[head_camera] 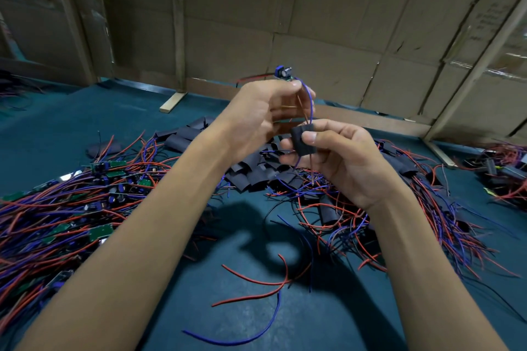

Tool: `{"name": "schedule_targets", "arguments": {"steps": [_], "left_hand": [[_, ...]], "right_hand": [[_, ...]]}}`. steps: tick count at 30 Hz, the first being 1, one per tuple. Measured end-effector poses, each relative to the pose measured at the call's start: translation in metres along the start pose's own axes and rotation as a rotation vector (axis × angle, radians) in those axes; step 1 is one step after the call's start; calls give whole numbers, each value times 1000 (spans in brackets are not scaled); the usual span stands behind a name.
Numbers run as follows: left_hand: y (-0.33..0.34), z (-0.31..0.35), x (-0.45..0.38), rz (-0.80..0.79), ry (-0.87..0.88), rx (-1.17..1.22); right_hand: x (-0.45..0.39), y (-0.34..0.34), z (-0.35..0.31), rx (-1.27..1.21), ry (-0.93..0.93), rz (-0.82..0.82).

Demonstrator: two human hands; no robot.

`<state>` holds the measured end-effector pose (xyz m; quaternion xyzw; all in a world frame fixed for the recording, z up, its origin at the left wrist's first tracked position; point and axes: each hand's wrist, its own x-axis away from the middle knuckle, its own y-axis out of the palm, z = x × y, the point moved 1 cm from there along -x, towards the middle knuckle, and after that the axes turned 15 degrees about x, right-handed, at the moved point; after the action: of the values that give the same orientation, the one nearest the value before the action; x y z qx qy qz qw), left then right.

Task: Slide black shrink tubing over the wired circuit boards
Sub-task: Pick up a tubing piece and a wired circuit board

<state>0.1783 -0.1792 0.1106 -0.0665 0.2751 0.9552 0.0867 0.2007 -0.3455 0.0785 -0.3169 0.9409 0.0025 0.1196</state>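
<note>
While the left hand [262, 111] holds a small circuit board [283, 73] up at its fingertips, the right hand [339, 157] sits just below and in front of it, pinching a short piece of black shrink tubing [302, 142] between thumb and fingers. Both hands are raised above the worktop [199, 293]. The board stands above the left hand's fingers, its blue component uppermost, and is well above the tubing. From the board a blue wire [309, 102] and a red wire [301, 107] hang down, enter the top of the tubing and come out below it, ending beside the right palm. The tubing is thus on the wires but not yet on the board.

Taking the tubing in the right hand as the landmark: directly behind and beneath it lies a pile of black tubing pieces [256, 174], flat and loosely heaped. Far to its left spreads a mass of bare wired boards [85, 202], green boards among red and blue leads. To its right and below lies a second tangle of wires [385, 222] with dark sleeved pieces among them. Nearer the viewer than the tubing, a few loose red and blue wires [256, 296] lie on the bare green surface. Cardboard sheets [313, 23] form the wall well behind it.
</note>
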Motion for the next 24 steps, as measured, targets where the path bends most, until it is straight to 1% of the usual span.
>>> {"name": "schedule_targets", "arguments": {"steps": [2, 6, 8, 10, 11, 13, 14, 15, 17, 21, 24], "left_hand": [[-2, 1, 0, -28, 16, -90], [-10, 5, 1, -112, 30, -314], [-14, 7, 2, -175, 3, -386], [-17, 9, 4, -215, -57, -359], [-19, 10, 3, -207, -94, -313], [-21, 11, 1, -126, -161, -203], [-22, 11, 0, -79, -166, -144], [-22, 11, -1, -45, -145, -94], [-24, 10, -2, -13, -75, -70], [-26, 9, -2, -32, -13, -123], [-23, 9, -1, -44, 26, -127]], "right_hand": [[-1, -1, 1, 16, -7, 7], [0, -3, -1, -52, 7, 12], [2, -4, -1, -63, 20, 22], [2, -4, 0, -70, 24, 55], [2, -4, 0, -72, 24, 67], [3, -4, -1, -70, 29, 71], [4, -5, -2, -62, 36, 70], [4, -6, -2, -51, 41, 71], [4, -9, -1, -31, 45, 84], [2, -10, -1, -33, 26, 124], [0, -9, 0, -42, -29, 141]]}}
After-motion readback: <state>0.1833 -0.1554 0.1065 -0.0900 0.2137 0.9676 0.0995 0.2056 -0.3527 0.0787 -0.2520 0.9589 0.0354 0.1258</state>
